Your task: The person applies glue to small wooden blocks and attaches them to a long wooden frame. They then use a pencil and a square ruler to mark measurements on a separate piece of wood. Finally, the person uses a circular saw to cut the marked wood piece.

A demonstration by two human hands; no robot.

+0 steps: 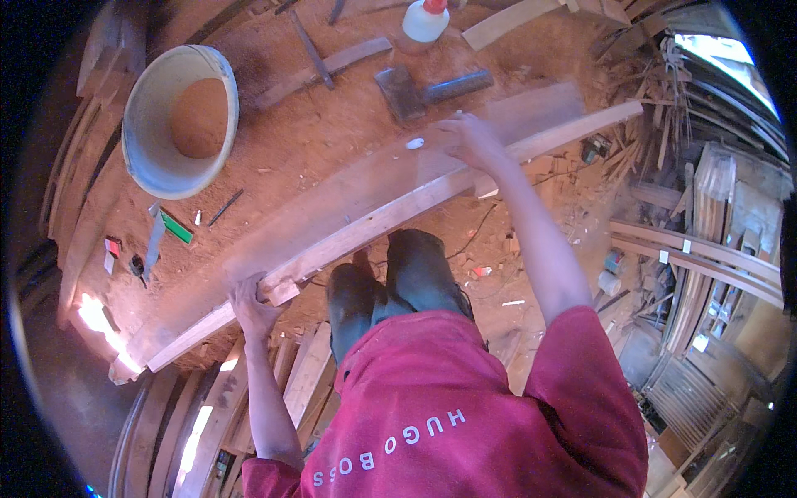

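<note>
At the upper left of the frame we see a pale bucket (137, 124) on the dusty worktop (274, 170), with a green strip (176, 227) below it. At the lower left, our left hand (256, 310) curls over the near edge of a long board (378, 217), beside a small wood block (281, 293); how firmly this grip closes, we cannot tell. The board runs slantwise from lower left to upper right, its narrow pale side toward us. Right of centre, above it, lies a dark-headed mallet (401, 95). Our right hand (473, 143) has its fingers loosely spread over the board's dusty face, pinching nothing that we can see. We judge the board stiff and fairly heavy, slippery with dust, best held by its edge, hands well apart.
</note>
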